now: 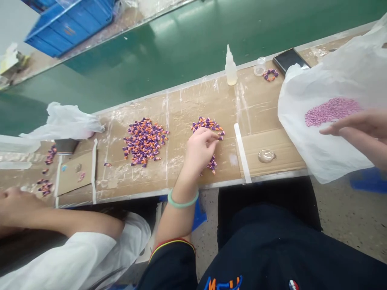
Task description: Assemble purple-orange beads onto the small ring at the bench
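My left hand [202,147], with a pale green bangle on its wrist, is over a small pile of purple-and-orange pieces [208,122] on the cardboard-covered table. Its fingers are bent together at the pieces; whatever they hold is hidden. My right hand [367,127] hovers at the right edge of the view, its fingers stretched out, above a white plastic bag [298,100]. A heap of small pink bits [332,110] lies on that bag. Between the hands, an oval metal clip [266,156] rests on a taped cardboard piece [279,141].
Left of my left hand lies a bigger pile of purple-and-orange pieces [143,141]. A dropper bottle [231,68], a ring of pieces [270,75] and a black phone-like slab [290,60] are along the back edge. A co-worker's arm [66,219] reaches in at left.
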The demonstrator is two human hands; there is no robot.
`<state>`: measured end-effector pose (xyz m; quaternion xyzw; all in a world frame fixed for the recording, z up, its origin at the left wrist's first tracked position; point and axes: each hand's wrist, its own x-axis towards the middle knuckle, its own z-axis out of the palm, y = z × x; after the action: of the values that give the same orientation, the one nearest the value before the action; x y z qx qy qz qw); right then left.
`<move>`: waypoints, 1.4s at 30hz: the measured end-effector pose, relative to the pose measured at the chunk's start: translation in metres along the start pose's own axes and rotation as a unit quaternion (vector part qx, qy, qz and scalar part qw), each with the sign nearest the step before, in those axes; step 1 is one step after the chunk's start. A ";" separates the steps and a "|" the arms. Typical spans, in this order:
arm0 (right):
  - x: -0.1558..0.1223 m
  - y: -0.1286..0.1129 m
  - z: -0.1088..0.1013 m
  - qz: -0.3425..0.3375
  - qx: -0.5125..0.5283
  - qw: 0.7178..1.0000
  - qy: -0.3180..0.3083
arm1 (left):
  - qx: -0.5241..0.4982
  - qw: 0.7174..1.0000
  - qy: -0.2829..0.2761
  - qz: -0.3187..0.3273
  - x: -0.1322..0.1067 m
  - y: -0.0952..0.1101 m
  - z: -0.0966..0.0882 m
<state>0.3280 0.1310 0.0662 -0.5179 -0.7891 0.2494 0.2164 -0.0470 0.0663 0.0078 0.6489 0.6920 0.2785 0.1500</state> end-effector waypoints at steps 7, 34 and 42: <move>0.012 0.020 -0.008 0.059 -0.025 0.992 0.105 | 0.101 0.990 -0.088 0.036 0.027 -0.009 0.009; 0.053 0.089 0.026 -0.064 -0.158 0.985 0.010 | -0.248 0.955 -0.050 -0.156 -0.045 0.042 -0.001; 0.029 0.054 0.016 -0.120 -0.111 0.986 0.041 | -0.366 0.927 -0.025 -0.083 -0.051 0.056 0.008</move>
<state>0.3458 0.1729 0.0229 -0.4504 -0.8586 0.1109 0.2181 0.0090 0.0183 0.0260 0.4956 0.5898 0.4827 0.4165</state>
